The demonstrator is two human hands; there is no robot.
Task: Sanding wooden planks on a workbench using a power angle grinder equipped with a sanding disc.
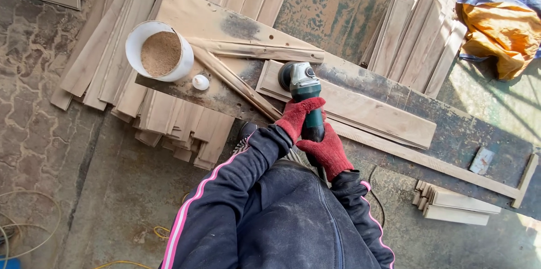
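Observation:
Both my hands wear red knit gloves and grip a green and grey angle grinder (303,88). My left hand (295,117) wraps the body nearer the head. My right hand (326,151) holds the rear of the handle. The grinder's disc end rests at the left end of a pale wooden board (372,112) lying on a dark, worn workbench (462,133). A thin moulded strip (236,80) lies diagonally just left of the board.
A white bucket of sawdust (159,51) and a small white cap (200,82) stand at the bench's left end. Stacks of wooden slats (416,40) lie beyond and below the bench. Short offcuts (453,206) sit at right, yellow cable (34,229) at left.

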